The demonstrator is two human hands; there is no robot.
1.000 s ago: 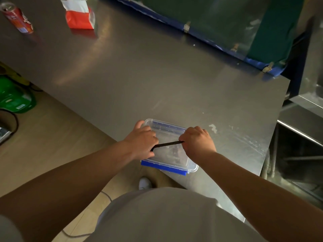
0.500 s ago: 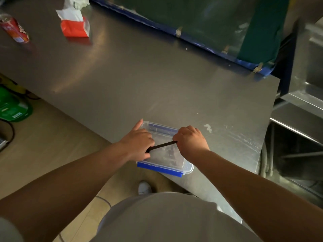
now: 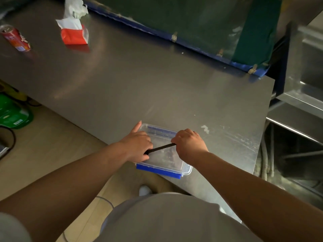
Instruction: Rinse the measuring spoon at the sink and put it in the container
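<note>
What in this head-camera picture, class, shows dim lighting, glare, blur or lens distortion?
Head view: dim overall, with soft glare streaks on the steel table; wide-angle bend along the table's edges; the red can is slightly blurred; the clear container reads hazy, its contents unclear under the black spoon handle.

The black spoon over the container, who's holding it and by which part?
Both hands hold the spoon above the container: the left hand closes on one end, the right hand on the other. Which end is the bowl cannot be told.
</note>
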